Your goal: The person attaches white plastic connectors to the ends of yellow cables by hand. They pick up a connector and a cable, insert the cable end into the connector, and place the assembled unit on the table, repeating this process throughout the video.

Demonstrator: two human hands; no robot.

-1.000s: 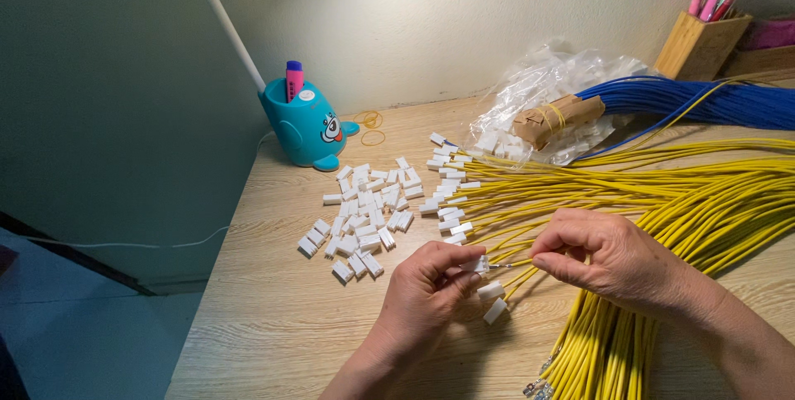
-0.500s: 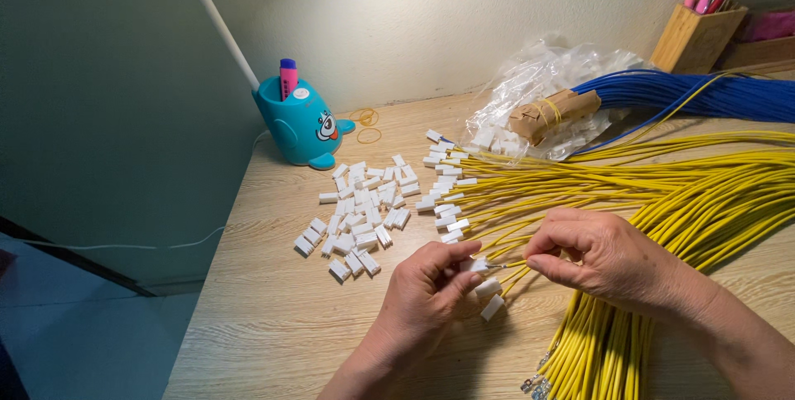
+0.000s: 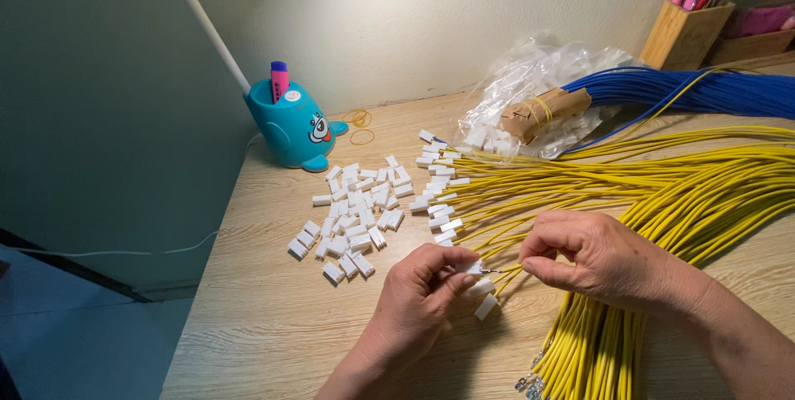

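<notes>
Now both hands pinch shut: left (image 3: 418,296) on a white connector (image 3: 474,268), right (image 3: 592,255) on a yellow wire's tip (image 3: 497,271) (nearly touching).

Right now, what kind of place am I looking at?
Probably a small home or workshop desk used for wire assembly: a wooden table by a wall, covered with yellow wires, a heap of white plastic connectors, and a blue wire bundle, plus pen holders.
</notes>
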